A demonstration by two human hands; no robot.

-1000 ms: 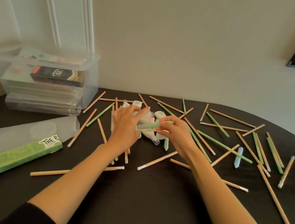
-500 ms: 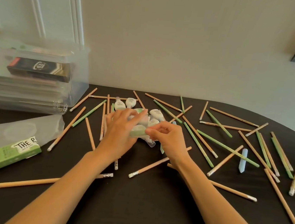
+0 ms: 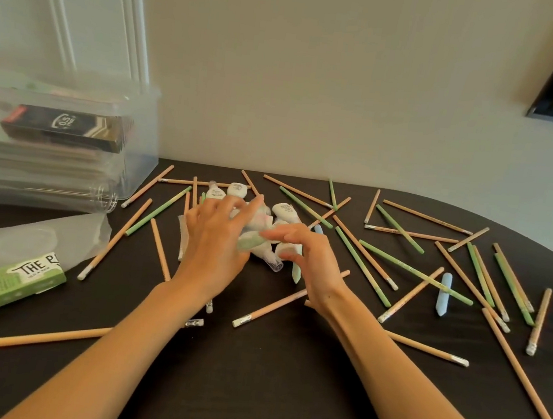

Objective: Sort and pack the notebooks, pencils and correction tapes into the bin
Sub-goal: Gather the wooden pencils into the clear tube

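1. The left hand (image 3: 217,233) is over the pile of correction tapes (image 3: 285,210) at mid worktop (image 3: 247,395), fingers spread. It is motion-blurred, so I cannot tell whether it grips anything.
2. The right hand (image 3: 308,254) is just right of the pile with its fingers reaching left. The fingertips meet a pale green packet (image 3: 250,240), but I cannot tell whether they pinch it or only touch it.
3. The green packet sits between the two hands, above the pile, and is blurred.
4. Tan pencils (image 3: 267,310) and green pencils (image 3: 412,271) lie scattered and crossing over the worktop, mostly right of the hands.
5. The clear bin (image 3: 139,159) stands at far left against the wall. Stacked notebooks (image 3: 49,162) and a dark box (image 3: 64,126) are inside.
6. A green carton (image 3: 8,282) lies at the left edge, half inside a clear sleeve (image 3: 41,237).
7. A pale blue packet (image 3: 444,297) lies among the pencils on the right, touching a green one.
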